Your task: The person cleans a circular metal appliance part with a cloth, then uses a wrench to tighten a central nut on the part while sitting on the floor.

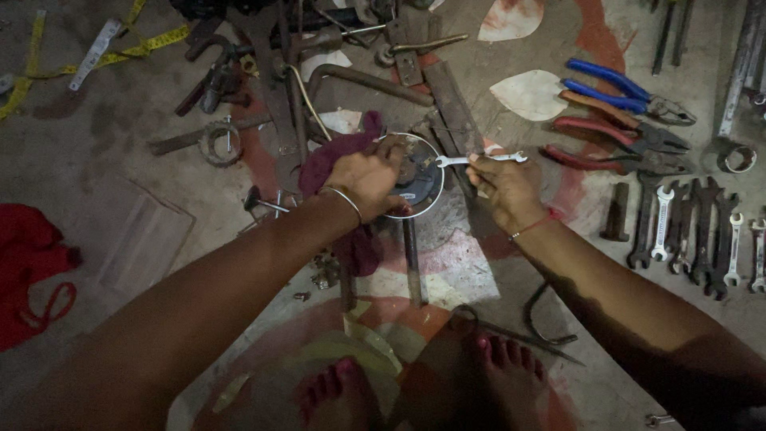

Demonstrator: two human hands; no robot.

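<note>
My left hand [365, 177], with a thin bangle at the wrist, grips a round dark disc with a bright metal rim [420, 185] through a maroon cloth [325, 166]. My right hand [504, 188] holds a small silver open-ended spanner [479, 159] whose left jaw sits on a fitting at the disc's upper right edge. The disc stands over a metal rod [412, 263] on the floor between my hands. My bare feet [511, 375] show at the bottom of the view.
Several pliers [630, 120] with blue and red handles lie at the right, above a row of spanners [702, 239]. Rusty metal parts and bars [319, 72] pile up behind the disc. A yellow tape measure [120, 49] and a red cloth [32, 263] lie at the left.
</note>
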